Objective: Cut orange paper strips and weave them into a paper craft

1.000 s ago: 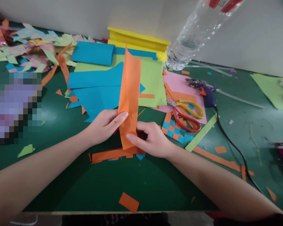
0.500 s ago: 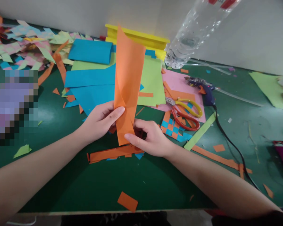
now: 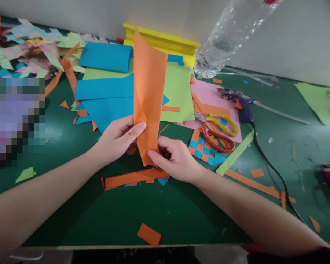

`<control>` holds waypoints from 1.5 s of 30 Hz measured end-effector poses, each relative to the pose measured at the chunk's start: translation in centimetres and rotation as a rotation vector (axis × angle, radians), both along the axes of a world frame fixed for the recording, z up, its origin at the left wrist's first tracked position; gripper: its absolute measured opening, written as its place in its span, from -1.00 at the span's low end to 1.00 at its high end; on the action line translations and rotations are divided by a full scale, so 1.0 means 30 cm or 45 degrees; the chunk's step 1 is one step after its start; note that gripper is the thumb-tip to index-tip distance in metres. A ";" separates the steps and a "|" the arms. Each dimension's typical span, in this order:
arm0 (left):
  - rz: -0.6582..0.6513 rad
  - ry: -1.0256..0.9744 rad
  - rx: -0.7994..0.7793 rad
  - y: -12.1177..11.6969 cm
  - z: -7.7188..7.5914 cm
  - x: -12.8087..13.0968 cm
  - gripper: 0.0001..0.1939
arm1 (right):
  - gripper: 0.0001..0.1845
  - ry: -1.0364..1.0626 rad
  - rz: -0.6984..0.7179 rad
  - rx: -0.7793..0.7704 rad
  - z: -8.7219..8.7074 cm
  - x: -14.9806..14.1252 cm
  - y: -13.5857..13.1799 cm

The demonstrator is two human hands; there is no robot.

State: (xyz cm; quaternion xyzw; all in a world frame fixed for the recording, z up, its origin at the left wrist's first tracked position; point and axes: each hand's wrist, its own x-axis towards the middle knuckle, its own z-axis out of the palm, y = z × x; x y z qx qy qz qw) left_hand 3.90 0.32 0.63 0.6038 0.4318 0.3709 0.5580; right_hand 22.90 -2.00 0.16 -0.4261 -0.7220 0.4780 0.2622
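Both hands hold a folded sheet of orange paper (image 3: 150, 84) upright above the green table. My left hand (image 3: 118, 138) pinches its left edge, thumb on the front and fingers behind. At the lower right edge, my right hand (image 3: 178, 159) grips the paper, its thumb pressed on the front near the bottom corner. The paper's upper part curves open, while its lower part lies folded over itself. Just below the hands rests a folded orange strip (image 3: 134, 178) with small scraps around it. Blue paper (image 3: 107, 110) and light green sheets (image 3: 178, 88) lie behind.
Scissors with red and yellow handles (image 3: 218, 134) lie right of my hands, beside a woven orange-and-blue piece (image 3: 202, 146). Farther right is a glue gun (image 3: 242, 106) with a black cord. A clear bottle (image 3: 222, 44) leans at the back. Paper scraps (image 3: 38, 51) heap at the far left.
The bottom end of the orange paper has shifted slightly up and to the right with my right hand. The paper's top has tilted a little left. Both hands keep their hold.
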 end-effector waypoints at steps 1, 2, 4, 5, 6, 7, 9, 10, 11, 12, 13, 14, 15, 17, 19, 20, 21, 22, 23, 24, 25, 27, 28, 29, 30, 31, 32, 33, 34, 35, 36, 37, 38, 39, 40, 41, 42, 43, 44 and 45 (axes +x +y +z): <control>-0.001 0.002 0.001 0.001 0.001 0.000 -0.73 | -0.78 0.006 0.004 -0.001 0.002 0.000 0.000; 0.000 0.005 0.001 0.001 0.002 -0.001 -0.74 | -0.78 0.012 0.008 -0.005 0.004 0.001 0.001; -0.007 0.012 -0.017 0.001 0.005 -0.002 -0.75 | -0.76 0.032 0.018 -0.015 0.007 0.002 0.002; -0.013 0.016 -0.033 0.001 0.007 -0.002 -0.75 | -0.75 0.041 0.019 -0.020 0.009 0.003 0.002; -0.018 0.021 -0.048 0.000 0.008 -0.003 -0.75 | -0.74 0.049 0.018 -0.025 0.010 0.004 0.002; -0.023 0.026 -0.055 0.000 0.009 -0.003 -0.75 | -0.73 0.055 0.014 -0.030 0.011 0.006 0.002; -0.018 0.043 -0.049 -0.002 0.011 -0.003 -0.74 | -0.71 0.063 0.010 -0.040 0.011 0.007 0.001; -0.016 0.057 -0.041 -0.002 0.011 -0.003 -0.73 | -0.71 0.065 0.009 -0.045 0.011 0.007 0.001; -0.015 0.072 -0.034 -0.003 0.010 -0.003 -0.72 | -0.70 0.067 0.012 -0.054 0.010 0.008 0.000; -0.017 0.085 -0.028 -0.003 0.010 -0.004 -0.71 | -0.70 0.068 0.010 -0.062 0.008 0.007 0.000; -0.020 0.096 -0.021 -0.003 0.009 -0.005 -0.69 | -0.70 0.067 0.005 -0.071 0.007 0.007 0.000; -0.027 0.106 -0.013 -0.003 0.007 -0.006 -0.67 | -0.69 0.061 -0.002 -0.083 0.005 0.006 0.000; -0.031 0.114 -0.002 -0.003 0.006 -0.007 -0.66 | -0.69 0.052 -0.010 -0.093 0.004 0.006 0.000; -0.030 0.136 0.024 -0.003 0.003 -0.010 -0.64 | -0.70 0.033 -0.011 -0.108 0.003 0.004 0.001; -0.031 0.170 0.042 -0.003 0.001 -0.011 -0.62 | -0.71 0.023 -0.008 -0.114 0.003 0.001 0.002; -0.040 0.192 0.052 -0.002 0.001 -0.012 -0.62 | -0.73 0.022 -0.008 -0.111 0.003 -0.001 0.003; -0.053 0.217 0.077 -0.002 0.001 -0.011 -0.62 | -0.75 0.024 -0.006 -0.104 0.004 -0.002 0.003; -0.073 0.251 0.115 -0.001 0.001 -0.010 -0.63 | -0.78 0.027 -0.002 -0.092 0.004 -0.004 0.003; -0.095 0.294 0.166 0.000 0.002 -0.008 -0.64 | -0.81 0.033 -0.001 -0.078 0.004 -0.005 0.003; -0.117 0.341 0.223 0.001 0.003 -0.006 -0.65 | -0.83 0.041 0.001 -0.061 0.004 -0.006 0.003; -0.136 0.385 0.277 0.002 0.004 -0.004 -0.65 | -0.85 0.047 0.002 -0.045 0.004 -0.007 0.002; -0.167 0.441 0.342 0.004 0.005 -0.002 -0.64 | -0.85 0.056 0.004 -0.021 0.003 -0.008 0.001; -0.179 0.449 0.349 0.005 0.005 -0.002 -0.64 | -0.86 0.057 0.007 -0.012 0.003 -0.007 0.001; -0.187 0.444 0.349 0.005 0.005 -0.002 -0.63 | -0.87 0.055 0.014 -0.002 0.002 -0.007 0.000; -0.192 0.437 0.344 0.006 0.004 -0.003 -0.63 | -0.88 0.050 0.020 0.009 0.003 -0.006 0.000; -0.194 0.430 0.335 0.006 0.004 -0.003 -0.64 | -0.89 0.044 0.026 0.018 0.003 -0.005 0.000; -0.193 0.426 0.326 0.005 0.004 -0.004 -0.64 | -0.89 0.038 0.028 0.025 0.004 -0.004 0.001; -0.192 0.422 0.316 0.005 0.004 -0.005 -0.64 | -0.89 0.032 0.029 0.026 0.005 -0.003 0.001; -0.189 0.419 0.307 0.004 0.004 -0.006 -0.65 | -0.89 0.031 0.026 0.025 0.006 -0.002 0.001; -0.186 0.416 0.303 0.003 0.004 -0.006 -0.65 | -0.89 0.034 0.018 0.022 0.007 -0.002 0.002; -0.187 0.412 0.300 0.002 0.005 -0.006 -0.65 | -0.88 0.040 0.009 0.017 0.007 -0.001 0.002; -0.188 0.406 0.302 0.002 0.005 -0.005 -0.65 | -0.88 0.052 0.001 0.015 0.007 -0.001 0.002; -0.189 0.400 0.304 0.001 0.006 -0.004 -0.66 | -0.88 0.065 -0.005 0.015 0.006 0.000 0.002; -0.187 0.397 0.308 0.001 0.006 -0.003 -0.67 | -0.88 0.078 -0.006 0.012 0.005 0.000 0.002; -0.185 0.395 0.311 0.001 0.006 -0.003 -0.67 | -0.88 0.089 -0.006 0.011 0.003 0.001 0.001; -0.182 0.395 0.313 0.001 0.006 -0.002 -0.68 | -0.88 0.092 -0.004 0.008 0.001 0.001 0.001; -0.180 0.394 0.314 0.001 0.007 -0.001 -0.69 | -0.88 0.088 -0.002 0.005 -0.001 0.002 0.002; -0.176 0.392 0.313 0.001 0.007 -0.001 -0.69 | -0.88 0.078 -0.001 0.004 -0.002 0.002 0.002; -0.177 0.387 0.308 0.001 0.007 -0.001 -0.70 | -0.89 0.064 0.002 0.000 -0.002 0.002 0.003; -0.180 0.380 0.301 0.001 0.007 -0.001 -0.70 | -0.89 0.051 0.005 -0.003 -0.002 0.002 0.004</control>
